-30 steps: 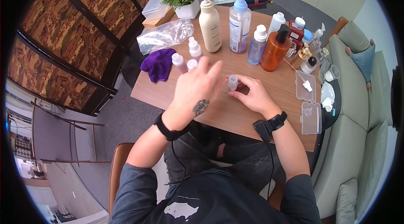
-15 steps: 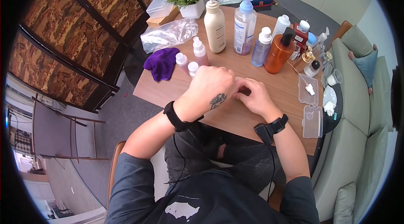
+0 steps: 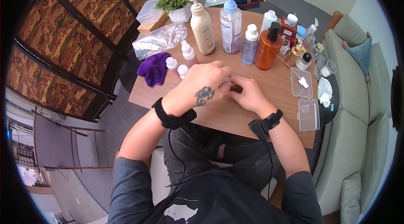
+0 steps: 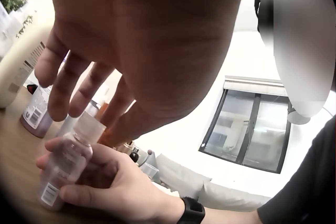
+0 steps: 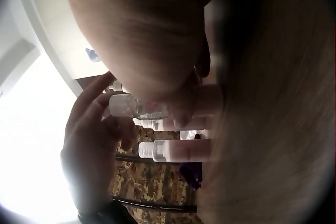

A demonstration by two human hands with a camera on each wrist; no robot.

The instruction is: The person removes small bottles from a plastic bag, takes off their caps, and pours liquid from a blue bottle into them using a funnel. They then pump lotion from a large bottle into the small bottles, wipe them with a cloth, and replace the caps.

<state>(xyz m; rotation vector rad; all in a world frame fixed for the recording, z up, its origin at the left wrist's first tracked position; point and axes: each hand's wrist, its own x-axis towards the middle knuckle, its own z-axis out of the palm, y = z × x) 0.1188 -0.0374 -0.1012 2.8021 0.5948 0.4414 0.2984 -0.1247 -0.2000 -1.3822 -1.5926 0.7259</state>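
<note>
A small clear bottle with a barcode label (image 4: 51,193) leans in the right hand (image 3: 251,96), whose fingers and thumb wrap its body in the left wrist view. Around its translucent cap (image 4: 89,127) are the bent fingers and thumb of the left hand (image 3: 197,87), pinching it from above. Seen from the right wrist, the cap (image 5: 122,105) lies between the left hand's (image 5: 92,153) fingers. From the head, both hands meet over the table and mostly hide the bottle. Pink bottles with white caps (image 3: 189,53) stand just beyond the left hand.
On the wooden table (image 3: 227,118), a cream pump bottle (image 3: 203,30), a blue-topped pump bottle (image 3: 230,30) and an orange bottle (image 3: 267,50) stand behind the hands. A purple cloth (image 3: 154,70) lies left, an open clear case (image 3: 308,116) right.
The left hand has come down and right from beside the bottle onto its top, and its fingers have bent. The right hand keeps its hold. The head view has shifted slightly.
</note>
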